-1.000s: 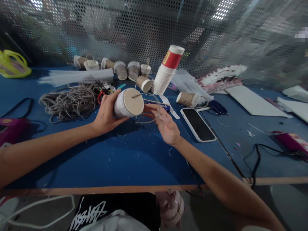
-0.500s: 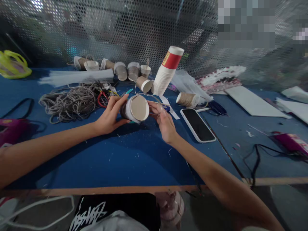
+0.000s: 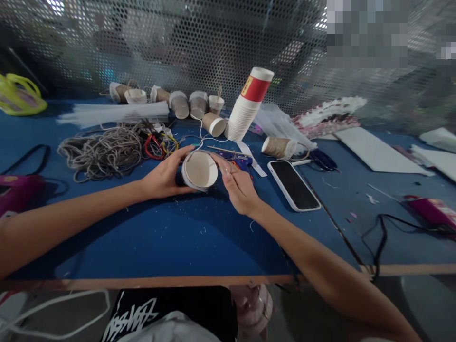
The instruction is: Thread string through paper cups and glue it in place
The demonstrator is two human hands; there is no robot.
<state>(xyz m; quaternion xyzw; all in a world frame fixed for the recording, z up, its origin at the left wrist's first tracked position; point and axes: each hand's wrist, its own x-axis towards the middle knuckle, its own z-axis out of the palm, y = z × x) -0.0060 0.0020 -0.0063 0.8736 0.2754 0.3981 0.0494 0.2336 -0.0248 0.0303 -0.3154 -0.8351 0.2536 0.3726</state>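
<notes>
My left hand (image 3: pixel 164 177) wraps round a small paper cup (image 3: pixel 198 169) lying on its side, its open mouth facing me. A thin string runs from the cup toward the back of the table. My right hand (image 3: pixel 238 186) presses against the cup's right side with its fingers curled on the rim. Both hands rest low over the blue table (image 3: pixel 171 232). A blue glue gun (image 3: pixel 239 162) lies just behind my right hand.
A tangle of grey cord (image 3: pixel 103 149) lies to the left, a tilted stack of paper cups (image 3: pixel 247 107) and several wrapped cups (image 3: pixel 185 104) stand behind. A phone (image 3: pixel 293 184) lies to the right, beside scissors (image 3: pixel 322 159), white boards (image 3: pixel 374 152) and black cables (image 3: pixel 381 237).
The cup has turned from its closed bottom facing me to its open mouth, and both hands have lowered it toward the table. My right hand has closed onto the cup.
</notes>
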